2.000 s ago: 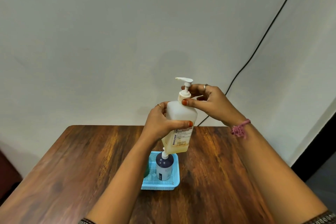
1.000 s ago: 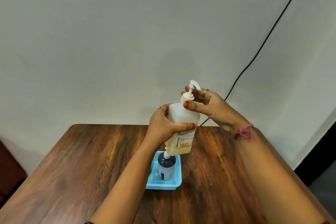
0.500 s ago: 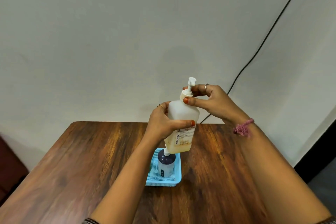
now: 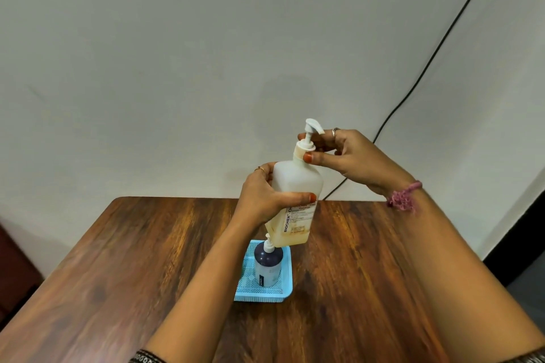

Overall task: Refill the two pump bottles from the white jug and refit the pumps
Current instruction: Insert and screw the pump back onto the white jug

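A translucent white pump bottle with yellowish liquid in its lower part is held up in the air above the table, slightly tilted. My left hand grips its body. My right hand pinches the collar of its white pump between thumb and fingers; the spout points right and away. Below it, a smaller bottle with a dark top and a white pump stands in a blue mesh tray. The white jug is not in view.
The wooden table stands against a white wall. A black cable runs down the wall behind my right hand. A dark floor strip shows at the far right.
The pump head has turned round on the held bottle, its spout now pointing right. My right hand has kept its pinch on the collar; my left hand still holds the body.
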Tool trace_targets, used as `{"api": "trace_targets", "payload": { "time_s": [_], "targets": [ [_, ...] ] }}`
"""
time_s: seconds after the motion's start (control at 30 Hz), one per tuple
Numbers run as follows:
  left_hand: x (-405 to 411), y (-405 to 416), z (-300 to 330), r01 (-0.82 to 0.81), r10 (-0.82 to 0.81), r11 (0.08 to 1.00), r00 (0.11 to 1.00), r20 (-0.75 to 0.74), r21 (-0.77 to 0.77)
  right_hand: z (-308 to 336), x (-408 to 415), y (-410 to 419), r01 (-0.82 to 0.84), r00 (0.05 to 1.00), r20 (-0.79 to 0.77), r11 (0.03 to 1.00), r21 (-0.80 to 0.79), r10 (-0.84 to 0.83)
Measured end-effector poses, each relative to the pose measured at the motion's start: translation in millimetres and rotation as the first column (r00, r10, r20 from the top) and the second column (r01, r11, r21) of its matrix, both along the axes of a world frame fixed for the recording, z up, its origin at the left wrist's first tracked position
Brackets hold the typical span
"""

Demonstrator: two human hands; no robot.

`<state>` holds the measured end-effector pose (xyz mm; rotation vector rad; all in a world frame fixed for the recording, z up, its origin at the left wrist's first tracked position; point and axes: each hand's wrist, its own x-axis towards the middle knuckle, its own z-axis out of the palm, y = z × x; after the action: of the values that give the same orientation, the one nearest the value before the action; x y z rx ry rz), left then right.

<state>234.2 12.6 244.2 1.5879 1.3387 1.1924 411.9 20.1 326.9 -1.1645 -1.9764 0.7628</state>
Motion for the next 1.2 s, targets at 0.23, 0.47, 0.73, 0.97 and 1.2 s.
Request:
{"api": "trace_targets", "payload": {
  "time_s": [0.23,0.47,0.73,0.97,1.2],
  "targets": [
    [1.2,-1.5,5.0,-0.001,0.001,1.0,1.0,0.025,0.006,-2.4,-1.1,0.9,0.0,1.0,0.028,1.0,0.015,0.0],
    [2.6,-0.7,2.5,0.006,-0.006,1.0,0.999,0.037,0.003,-7.2,0.8,4.1,0.028,1.0,0.007,0.999,0.036,-0.029],
    [4.6,0.2,-0.2,0.013,-0.013,1.0,1.0,0.017,0.017,-14.1,-4.0,5.5,0.056,0.996,-0.071,0.997,0.045,-0.053],
    [4.9,2.6,-1.8,0.001,-0.001,1.0,1.0,0.016,0.02,-20.8,1.4,6.8,-0.028,0.983,-0.182,0.997,-0.069,0.015],
    [5.5,1.9,-4.2,-0.004,0.003,1.0,1.0,0.022,0.019,-32.7,-6.9,8.1,0.106,0.966,-0.232,0.993,-0.044,-0.113]
  ]
}}
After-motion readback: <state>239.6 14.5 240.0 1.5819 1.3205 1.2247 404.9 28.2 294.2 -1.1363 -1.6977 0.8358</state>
